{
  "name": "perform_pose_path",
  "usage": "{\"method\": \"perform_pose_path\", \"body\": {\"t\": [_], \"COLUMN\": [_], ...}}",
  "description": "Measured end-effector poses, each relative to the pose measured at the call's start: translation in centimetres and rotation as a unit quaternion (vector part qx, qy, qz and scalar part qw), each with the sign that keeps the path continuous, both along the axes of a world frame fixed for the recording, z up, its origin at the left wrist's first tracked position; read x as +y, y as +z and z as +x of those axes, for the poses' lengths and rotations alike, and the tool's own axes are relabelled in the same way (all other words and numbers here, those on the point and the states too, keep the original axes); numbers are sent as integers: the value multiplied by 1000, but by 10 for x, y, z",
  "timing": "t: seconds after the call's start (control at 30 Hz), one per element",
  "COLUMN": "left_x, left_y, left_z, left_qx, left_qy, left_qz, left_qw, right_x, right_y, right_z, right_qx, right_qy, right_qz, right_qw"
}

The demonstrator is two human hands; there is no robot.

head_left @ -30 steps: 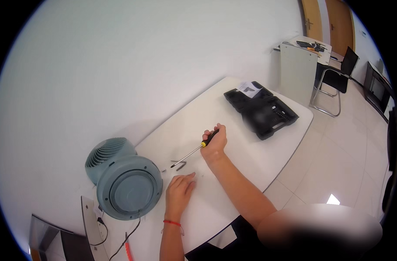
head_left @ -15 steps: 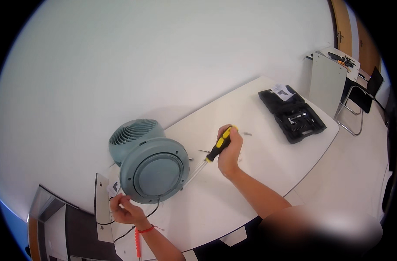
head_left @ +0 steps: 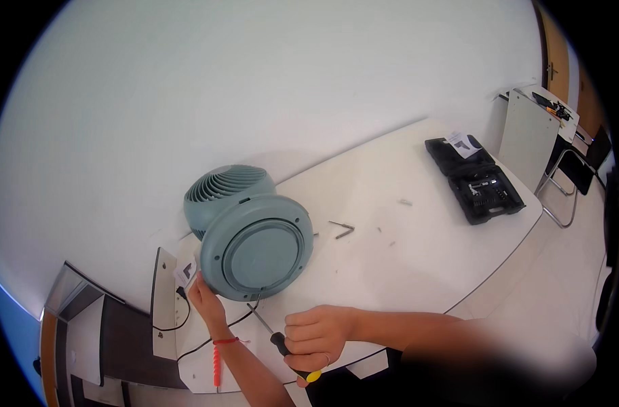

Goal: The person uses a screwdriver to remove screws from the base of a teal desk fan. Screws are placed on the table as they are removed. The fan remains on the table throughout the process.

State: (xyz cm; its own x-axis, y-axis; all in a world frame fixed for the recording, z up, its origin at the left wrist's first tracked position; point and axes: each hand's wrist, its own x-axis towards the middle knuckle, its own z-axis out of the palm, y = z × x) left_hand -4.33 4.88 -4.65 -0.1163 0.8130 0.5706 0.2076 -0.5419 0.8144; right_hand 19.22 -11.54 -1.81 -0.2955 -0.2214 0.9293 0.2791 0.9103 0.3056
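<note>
A grey-green desk fan [head_left: 268,254] lies on its side on the white table, its round base turned toward me and its slatted head behind. My left hand [head_left: 206,303] holds the lower left rim of the base, with some fingers hidden behind it. My right hand [head_left: 317,332] is closed round the black and yellow handle of a screwdriver [head_left: 280,342]. The shaft slants up to the left, its tip close to a hole at the base's bottom edge; I cannot tell whether they touch. A black cord [head_left: 240,319] runs from beneath the base.
An open black tool case [head_left: 482,186] lies at the table's far right with a paper on its lid. Hex keys [head_left: 345,232] and a few small pieces [head_left: 405,202] lie mid-table. An orange-red twisted rod [head_left: 217,366] is near the front left edge. A wall rises behind.
My right hand has moved down and left, swinging the screwdriver tip to the base's bottom edge. My left hand has moved up onto the rim. The hex keys are now uncovered.
</note>
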Motion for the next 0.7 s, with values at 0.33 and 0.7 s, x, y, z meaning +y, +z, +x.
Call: {"method": "perform_pose_path", "body": {"t": [0.33, 0.7], "left_x": [3, 9], "left_y": [-4, -10], "left_z": [-10, -9], "left_qx": [64, 9], "left_qy": [15, -6], "left_qz": [13, 12], "left_qw": [998, 1000], "right_x": [12, -5], "right_y": [-12, -36], "right_z": [-2, -31], "right_qx": [-37, -134], "right_qy": [-48, -38], "right_qz": [-47, -2], "right_qw": [997, 990]}}
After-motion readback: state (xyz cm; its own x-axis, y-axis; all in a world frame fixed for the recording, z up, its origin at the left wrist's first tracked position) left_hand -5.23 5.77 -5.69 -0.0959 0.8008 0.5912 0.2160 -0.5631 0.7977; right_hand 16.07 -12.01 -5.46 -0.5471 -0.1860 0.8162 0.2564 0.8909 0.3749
